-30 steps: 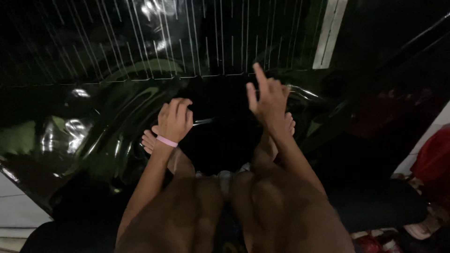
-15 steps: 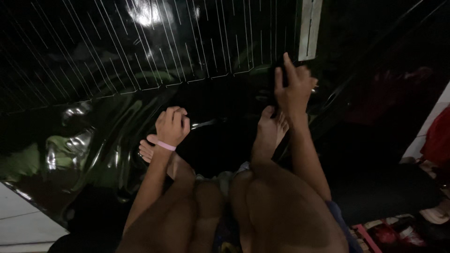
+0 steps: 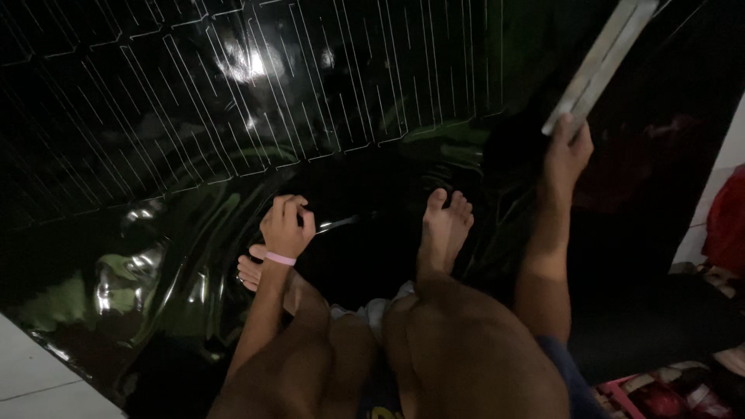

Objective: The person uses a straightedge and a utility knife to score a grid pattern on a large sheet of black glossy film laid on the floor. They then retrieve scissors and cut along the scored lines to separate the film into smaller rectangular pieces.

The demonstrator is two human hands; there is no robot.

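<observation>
I squat over a large glossy black panel crossed by thin white grid lines. My left hand, with a pink band at the wrist, is closed on a slim shiny tool whose tip rests on the dark sheet. My right hand reaches out to the right and touches the lower end of a long pale flat bar that slants up to the top right. Both bare feet stand on the black sheet, the right foot between my two hands.
My knees fill the lower middle. Wrinkled shiny black sheet spreads at lower left, over a pale tiled floor. A red object and small red and pink items lie at the right edge.
My right hand moved right and away from the dark middle to the pale bar. The view shifted up and left. The left hand stayed put.
</observation>
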